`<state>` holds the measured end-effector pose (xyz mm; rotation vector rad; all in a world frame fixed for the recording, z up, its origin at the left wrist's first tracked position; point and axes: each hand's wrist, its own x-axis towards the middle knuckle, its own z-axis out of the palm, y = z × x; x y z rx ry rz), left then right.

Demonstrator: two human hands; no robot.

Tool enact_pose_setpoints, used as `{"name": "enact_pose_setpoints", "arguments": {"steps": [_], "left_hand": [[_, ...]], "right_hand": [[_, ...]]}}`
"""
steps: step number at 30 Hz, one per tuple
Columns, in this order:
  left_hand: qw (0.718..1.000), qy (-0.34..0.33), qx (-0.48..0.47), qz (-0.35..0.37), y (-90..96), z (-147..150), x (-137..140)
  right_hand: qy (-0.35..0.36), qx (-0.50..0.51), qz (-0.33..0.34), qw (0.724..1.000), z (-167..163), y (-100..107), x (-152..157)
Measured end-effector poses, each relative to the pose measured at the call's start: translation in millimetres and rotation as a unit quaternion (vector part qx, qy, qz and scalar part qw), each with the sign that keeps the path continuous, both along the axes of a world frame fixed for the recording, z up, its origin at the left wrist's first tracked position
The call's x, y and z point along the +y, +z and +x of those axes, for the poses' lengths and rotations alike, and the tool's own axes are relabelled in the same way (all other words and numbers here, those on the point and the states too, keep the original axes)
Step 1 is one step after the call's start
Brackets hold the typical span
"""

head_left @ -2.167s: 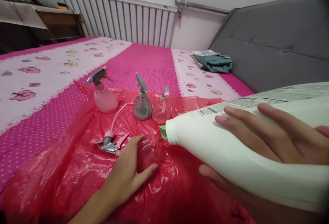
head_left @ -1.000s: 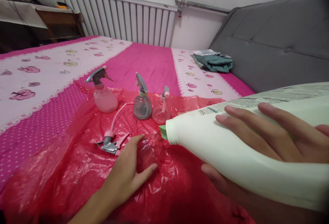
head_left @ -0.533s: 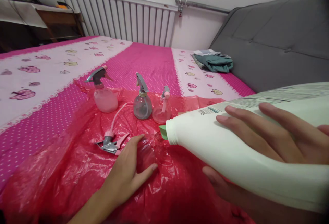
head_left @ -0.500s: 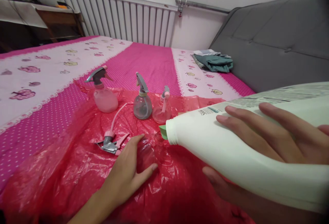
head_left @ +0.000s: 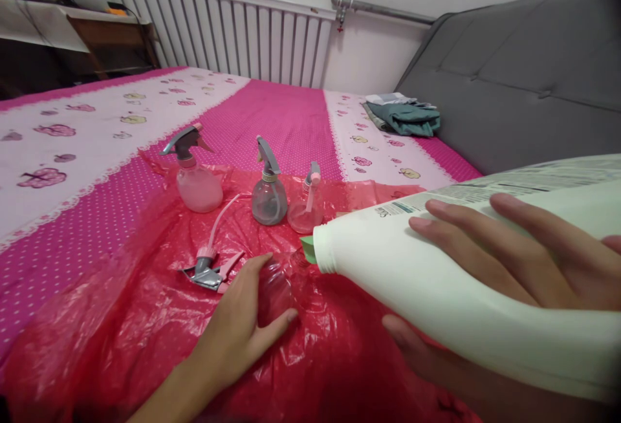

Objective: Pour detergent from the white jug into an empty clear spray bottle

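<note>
– Which way for the pale green plastic jug (head_left: pixel 378 261), at centre right?

– Laid over sideways, with its long axis running nearly level from the right edge to mid-frame. Aimed left, with the green pour spout (head_left: pixel 307 249) foremost.

– And for the clear plastic bottle (head_left: pixel 275 287), just below centre?

– Leaning right, by the look of it, with its neck by the spout. Hard to make out against the red plastic sheet (head_left: pixel 145 339) underneath; can't tell whether touching the spout.

– Held how?

– Gripped around its body by the left hand (head_left: pixel 237 319), with the thumb on the near side. As for the jug, clasped between fingers and thumb by the right hand (head_left: pixel 528 255).

– Any writing?

– Just fine print on the jug's label (head_left: pixel 398 208), above the fingertips at centre right; too small and skewed to read.
</note>
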<state>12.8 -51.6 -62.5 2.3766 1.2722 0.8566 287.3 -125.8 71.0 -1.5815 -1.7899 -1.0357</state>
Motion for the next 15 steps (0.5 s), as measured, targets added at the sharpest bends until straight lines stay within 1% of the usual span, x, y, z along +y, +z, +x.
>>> {"name": "enact_pose_setpoints", "arguments": {"steps": [11, 15], "left_hand": [[1.000, -0.002, 0.013, 0.006, 0.0, 0.1, -0.2], [1.000, 0.000, 0.006, 0.005, -1.1, -0.3, -0.2]], "right_hand": [[0.005, -0.002, 0.002, 1.000, 3.0, 0.2, -0.2], [0.010, -0.017, -0.012, 1.000, 5.1, 2.0, -1.8]]}}
